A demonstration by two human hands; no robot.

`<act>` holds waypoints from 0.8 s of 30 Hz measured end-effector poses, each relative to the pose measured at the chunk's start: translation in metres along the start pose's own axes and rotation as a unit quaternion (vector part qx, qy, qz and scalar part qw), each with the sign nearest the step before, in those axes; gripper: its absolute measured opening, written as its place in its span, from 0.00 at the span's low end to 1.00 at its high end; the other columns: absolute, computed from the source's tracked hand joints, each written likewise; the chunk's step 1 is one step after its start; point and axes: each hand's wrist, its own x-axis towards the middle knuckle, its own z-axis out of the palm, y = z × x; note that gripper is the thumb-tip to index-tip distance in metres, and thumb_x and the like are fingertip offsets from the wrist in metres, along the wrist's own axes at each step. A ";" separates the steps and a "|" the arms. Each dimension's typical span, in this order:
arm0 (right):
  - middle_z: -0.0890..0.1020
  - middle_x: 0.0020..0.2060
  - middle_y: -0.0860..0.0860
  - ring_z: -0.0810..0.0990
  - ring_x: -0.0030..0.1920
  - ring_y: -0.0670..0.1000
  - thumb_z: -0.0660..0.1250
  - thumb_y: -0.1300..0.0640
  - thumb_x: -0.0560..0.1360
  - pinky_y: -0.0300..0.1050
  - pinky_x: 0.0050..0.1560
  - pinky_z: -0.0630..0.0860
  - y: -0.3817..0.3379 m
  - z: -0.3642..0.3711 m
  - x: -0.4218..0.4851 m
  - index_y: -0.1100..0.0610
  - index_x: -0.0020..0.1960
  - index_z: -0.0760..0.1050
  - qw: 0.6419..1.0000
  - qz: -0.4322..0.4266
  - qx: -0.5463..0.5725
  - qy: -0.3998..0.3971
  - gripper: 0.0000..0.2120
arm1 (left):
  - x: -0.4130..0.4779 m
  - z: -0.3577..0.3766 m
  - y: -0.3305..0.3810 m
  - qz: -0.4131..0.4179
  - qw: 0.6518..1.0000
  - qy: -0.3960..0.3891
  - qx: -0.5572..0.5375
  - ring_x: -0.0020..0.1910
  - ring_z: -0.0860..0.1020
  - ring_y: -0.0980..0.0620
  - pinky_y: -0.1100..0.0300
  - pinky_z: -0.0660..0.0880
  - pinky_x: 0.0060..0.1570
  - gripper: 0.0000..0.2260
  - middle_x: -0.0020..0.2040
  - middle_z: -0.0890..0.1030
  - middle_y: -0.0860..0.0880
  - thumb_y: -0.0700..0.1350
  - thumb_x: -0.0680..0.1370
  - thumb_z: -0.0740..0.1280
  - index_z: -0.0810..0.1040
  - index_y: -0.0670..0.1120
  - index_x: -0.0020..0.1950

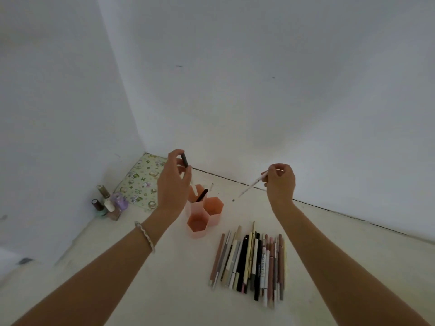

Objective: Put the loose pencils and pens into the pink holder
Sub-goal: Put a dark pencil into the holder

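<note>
The pink holder [204,214], made of hexagonal cells, stands on the pale table with a dark pen [202,195] leaning in its rear cell. My left hand [174,182] hovers just above and left of it, pinching a short dark pen [184,160] upright. To the right, my right hand [281,182] pinches a thin white pen [253,184] that slants down toward the holder. A pile of several loose pens and pencils [250,261] lies on the table in front of the holder, to its right.
Three nail polish bottles [107,204] cluster by the left wall. A patterned green pouch [143,181] lies in the corner behind the holder. White walls close the table at the back and left. A small dark speck [233,200] lies right of the holder.
</note>
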 end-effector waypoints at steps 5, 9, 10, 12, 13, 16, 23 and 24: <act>0.83 0.36 0.54 0.79 0.33 0.50 0.60 0.64 0.79 0.42 0.35 0.77 -0.024 0.016 -0.017 0.59 0.50 0.71 0.996 -0.047 0.079 0.013 0.02 | -0.013 -0.001 -0.027 0.036 0.992 -0.071 0.093 0.55 0.77 0.50 0.58 0.72 0.55 0.08 0.54 0.79 0.50 0.42 0.80 0.65 0.77 0.46 0.58; 0.84 0.38 0.52 0.81 0.35 0.49 0.61 0.62 0.80 0.43 0.40 0.79 -0.033 0.045 -0.037 0.55 0.49 0.71 0.991 -0.103 0.086 -0.018 0.04 | -0.004 -0.021 -0.030 0.021 0.997 -0.012 0.074 0.51 0.77 0.52 0.54 0.76 0.53 0.09 0.55 0.79 0.48 0.42 0.81 0.61 0.78 0.44 0.59; 0.84 0.39 0.51 0.82 0.35 0.49 0.61 0.62 0.80 0.41 0.39 0.79 -0.030 0.052 -0.042 0.53 0.49 0.71 0.990 -0.121 0.066 -0.035 0.04 | -0.001 -0.025 -0.029 0.008 0.998 -0.004 0.062 0.49 0.77 0.53 0.54 0.77 0.51 0.09 0.55 0.79 0.48 0.42 0.81 0.60 0.77 0.45 0.59; 0.84 0.39 0.48 0.81 0.35 0.50 0.61 0.60 0.81 0.39 0.35 0.77 -0.021 0.065 -0.054 0.52 0.49 0.70 0.985 -0.155 0.010 -0.076 0.04 | 0.003 -0.035 -0.025 0.002 0.999 -0.003 0.042 0.47 0.78 0.53 0.54 0.78 0.49 0.10 0.54 0.80 0.49 0.41 0.81 0.60 0.77 0.46 0.59; 0.83 0.39 0.48 0.81 0.35 0.51 0.60 0.59 0.81 0.40 0.35 0.77 -0.014 0.069 -0.058 0.52 0.50 0.70 0.980 -0.169 -0.025 -0.100 0.03 | 0.003 -0.038 -0.022 0.006 0.999 -0.007 0.035 0.47 0.79 0.53 0.55 0.78 0.49 0.10 0.53 0.80 0.50 0.40 0.80 0.61 0.77 0.46 0.58; 0.81 0.41 0.48 0.80 0.40 0.50 0.60 0.57 0.80 0.46 0.42 0.79 0.008 0.077 -0.069 0.52 0.50 0.72 0.950 -0.205 -0.152 -0.180 0.02 | -0.010 -0.042 -0.006 0.014 0.999 -0.049 0.012 0.43 0.79 0.59 0.60 0.78 0.45 0.10 0.48 0.80 0.56 0.40 0.77 0.63 0.77 0.52 0.54; 0.80 0.45 0.43 0.79 0.44 0.42 0.60 0.62 0.77 0.39 0.45 0.76 0.020 0.047 -0.058 0.50 0.54 0.74 0.948 -0.180 -0.203 -0.167 0.10 | -0.083 0.001 0.007 0.049 0.938 -0.324 0.113 0.37 0.79 0.59 0.67 0.77 0.40 0.05 0.41 0.79 0.55 0.43 0.80 0.62 0.75 0.52 0.48; 0.80 0.45 0.43 0.79 0.42 0.42 0.60 0.63 0.77 0.39 0.44 0.76 0.021 0.039 -0.054 0.51 0.55 0.74 0.950 -0.169 -0.205 -0.166 0.11 | -0.092 0.012 0.003 0.030 0.921 -0.361 0.144 0.40 0.79 0.57 0.64 0.78 0.43 0.04 0.43 0.79 0.52 0.43 0.80 0.62 0.76 0.49 0.49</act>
